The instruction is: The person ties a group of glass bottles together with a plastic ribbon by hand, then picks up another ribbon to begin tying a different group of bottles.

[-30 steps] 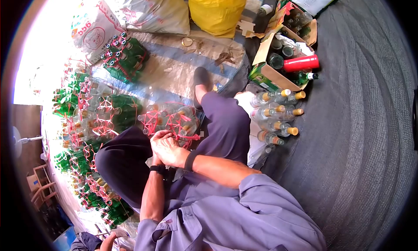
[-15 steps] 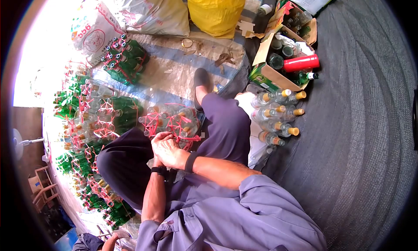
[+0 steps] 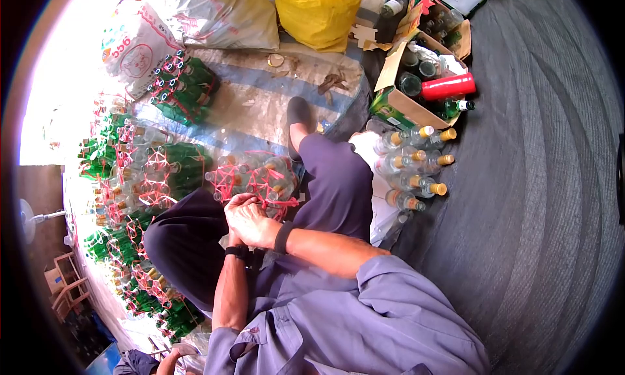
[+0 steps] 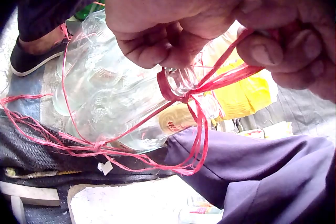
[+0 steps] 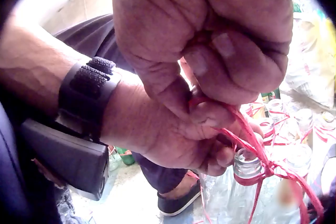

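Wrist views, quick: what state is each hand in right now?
Left hand: curled near a bottle neck; whether it grips anything can't be told.
Right hand: closed, pinching pink twine.

- I see smooth, glossy clear glass in the bundled bottles [image 3: 277, 178].
- The red twine [image 4: 223, 81] looks like stringy plastic.
- Far off, my view shows a creased yellow plastic bag [image 3: 318, 17].
- Far right, matt cardboard box [image 3: 389, 72]; glossy red cylinder [image 3: 449, 86].
- Right, rough, ridged dark mat [image 3: 521, 193].
- Near, soft matt cloth trousers [image 3: 335, 183].
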Tool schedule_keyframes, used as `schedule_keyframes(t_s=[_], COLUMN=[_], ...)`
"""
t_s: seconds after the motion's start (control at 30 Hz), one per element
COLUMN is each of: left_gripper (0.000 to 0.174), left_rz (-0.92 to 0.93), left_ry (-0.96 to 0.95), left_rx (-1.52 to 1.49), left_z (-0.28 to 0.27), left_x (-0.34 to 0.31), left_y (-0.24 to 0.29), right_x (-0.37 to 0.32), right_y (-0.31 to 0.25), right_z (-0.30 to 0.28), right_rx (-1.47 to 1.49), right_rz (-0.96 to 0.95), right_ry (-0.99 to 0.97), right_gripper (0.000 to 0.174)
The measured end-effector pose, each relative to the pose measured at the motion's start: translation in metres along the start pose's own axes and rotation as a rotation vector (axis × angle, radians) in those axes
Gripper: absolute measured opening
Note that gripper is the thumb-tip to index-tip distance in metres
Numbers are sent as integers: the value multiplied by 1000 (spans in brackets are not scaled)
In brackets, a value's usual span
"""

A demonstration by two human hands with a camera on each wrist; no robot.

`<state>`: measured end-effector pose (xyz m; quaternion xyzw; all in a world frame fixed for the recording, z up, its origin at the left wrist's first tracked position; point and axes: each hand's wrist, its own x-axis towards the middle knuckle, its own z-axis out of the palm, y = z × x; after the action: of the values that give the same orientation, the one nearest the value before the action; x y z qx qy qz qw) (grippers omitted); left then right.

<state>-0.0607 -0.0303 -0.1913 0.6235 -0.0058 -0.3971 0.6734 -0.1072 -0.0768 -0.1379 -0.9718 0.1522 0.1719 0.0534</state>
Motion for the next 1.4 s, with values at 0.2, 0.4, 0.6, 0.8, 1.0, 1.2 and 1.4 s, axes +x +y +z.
schedule_keyframes(t_s=[0.2,0.4,0.6,0.8,1.0,1.2,1.4], left_gripper=[12,11,11,11,10,10,10], left_rz=[-6,-1,-19,0,-2,0,-14], left_ry=[22,25,44,-4,3,9,1], left_rx=[25,71,64,-21,39,81,49], left_z=[-8,-7,-6,4,6,-1,-1], left_x=[7,7,7,-2,-3,2,3], left_y=[-7,-5,-4,7,9,4,4], right_x=[-5,-4,-10,-10,3,11,15], right_y=[4,-3,6,6,-14,-14,-20], right_z=[-3,2,-7,-9,7,35,48], right_rx=[25,13,75,75,-66,88,3], right_rz=[-11,64,49,80,150,30,159], right_ry=[80,107,105,122,156,147,318], right_gripper=[15,16,18,15,24,26,25])
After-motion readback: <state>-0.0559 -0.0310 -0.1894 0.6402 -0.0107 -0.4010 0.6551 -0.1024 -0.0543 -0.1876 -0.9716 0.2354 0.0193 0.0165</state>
